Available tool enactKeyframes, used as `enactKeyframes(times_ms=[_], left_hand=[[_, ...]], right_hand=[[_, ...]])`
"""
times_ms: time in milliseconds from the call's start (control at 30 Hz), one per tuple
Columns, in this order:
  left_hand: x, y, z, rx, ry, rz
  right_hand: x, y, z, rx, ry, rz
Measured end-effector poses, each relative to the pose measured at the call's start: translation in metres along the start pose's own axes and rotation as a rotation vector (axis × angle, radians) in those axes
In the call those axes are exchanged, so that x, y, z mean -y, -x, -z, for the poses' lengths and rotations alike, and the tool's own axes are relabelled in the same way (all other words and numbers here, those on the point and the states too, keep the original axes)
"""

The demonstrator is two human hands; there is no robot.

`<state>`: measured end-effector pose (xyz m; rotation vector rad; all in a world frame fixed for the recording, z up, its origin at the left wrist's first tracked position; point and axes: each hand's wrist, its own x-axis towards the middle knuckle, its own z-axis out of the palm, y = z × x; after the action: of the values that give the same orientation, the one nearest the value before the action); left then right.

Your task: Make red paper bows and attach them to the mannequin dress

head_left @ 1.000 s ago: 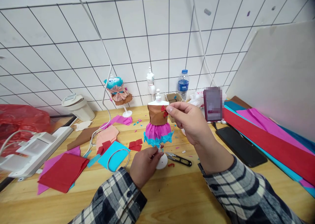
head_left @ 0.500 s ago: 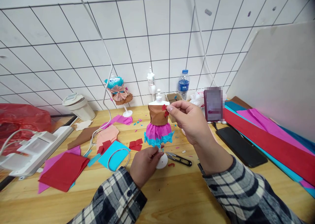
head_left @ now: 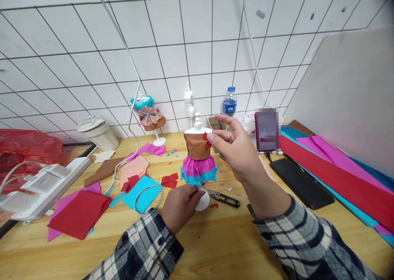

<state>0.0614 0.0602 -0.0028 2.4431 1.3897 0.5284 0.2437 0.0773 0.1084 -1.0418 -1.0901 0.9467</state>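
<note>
A small white dress form (head_left: 198, 128) wears a brown paper bodice (head_left: 195, 145) and a pleated magenta skirt (head_left: 198, 165) with a turquoise ruffled hem. My left hand (head_left: 181, 205) is closed around its stand just above the round white base (head_left: 202, 202). At the bodice's upper right edge is a red crinkled paper bow (head_left: 206, 140). The thumb of my right hand (head_left: 238, 150) presses on the bow, with another finger close behind the edge and the index finger raised away. Black thread snips (head_left: 224, 198) lie beside the base.
Red folded paper (head_left: 80, 214), a turquoise sheet (head_left: 141, 193) and a cable lie left. Behind stand a dressed form (head_left: 150, 115), a bare form (head_left: 188, 101), a bottle (head_left: 229, 105) and a lidded cup (head_left: 100, 134). Right are a phone (head_left: 301, 183) and long paper strips (head_left: 338, 173).
My right index finger has lifted and straightened away from the thumb. The dress form has tilted slightly, its top shifting a little left and down. My left hand stays on the stand.
</note>
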Motion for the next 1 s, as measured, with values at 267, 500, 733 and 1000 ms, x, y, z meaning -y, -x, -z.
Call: enactKeyframes(times_ms=[267,500,733,1000], left_hand=[[-0.001,0.0,0.001,0.026,-0.137,-0.035],[0.005,-0.001,-0.006,0.025,0.235,0.041],[0.004,-0.002,-0.004,0.034,0.291,0.074],[0.003,-0.003,-0.003,0.026,0.176,0.061]], right_hand=[[-0.005,-0.004,0.003,-0.025,0.021,0.143],[-0.004,0.001,-0.002,-0.052,0.171,0.314],[-0.007,0.01,-0.002,-0.156,0.715,0.974],[-0.009,0.012,-0.002,-0.119,0.727,1.021]])
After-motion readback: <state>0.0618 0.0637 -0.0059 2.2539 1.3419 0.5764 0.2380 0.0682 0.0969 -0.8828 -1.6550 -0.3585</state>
